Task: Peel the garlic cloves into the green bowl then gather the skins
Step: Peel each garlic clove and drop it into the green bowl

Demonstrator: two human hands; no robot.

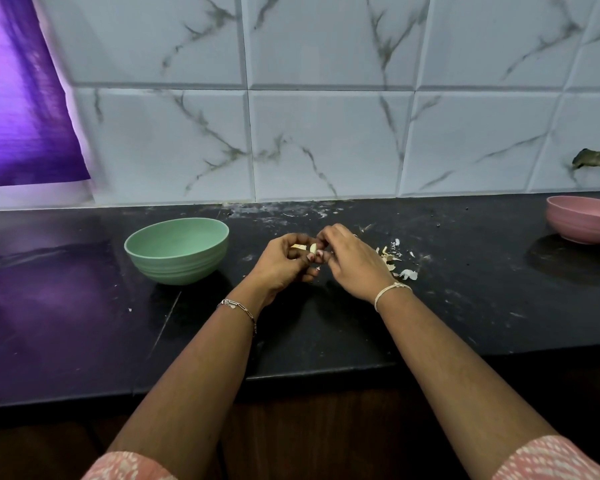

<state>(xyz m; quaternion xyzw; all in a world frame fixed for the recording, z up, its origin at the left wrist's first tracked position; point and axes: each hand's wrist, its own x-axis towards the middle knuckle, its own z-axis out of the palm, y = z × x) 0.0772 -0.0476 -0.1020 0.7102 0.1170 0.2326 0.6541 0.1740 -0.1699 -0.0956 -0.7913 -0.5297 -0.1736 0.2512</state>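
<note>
Above the tabletop (465, 306), near its middle: garlic clove (312, 248), one, pale, held between both grips clear of the surface. Its long axis is roughly upright, as far as so small a thing shows.

- Left grip (284, 263): fingers curled round the clove from below and from the left, holding it.
- Right grip (352, 263): fingertips pinched on the clove's upper right side, seemingly at the skin.
- Green bowl (177, 268): on the tabletop, left of both grips, near the left one and farther from the right; mouth upward, floor hidden.
- Skins (392, 259): loose scatter on the tabletop, just right of the right grip.
- Pink bowl (582, 223): far right, well apart.

Judgement: peeling is under way. The drop calls for a leftward carry, and the left grip is nearer the bowl. The gathering lies on the right grip's side.
</note>
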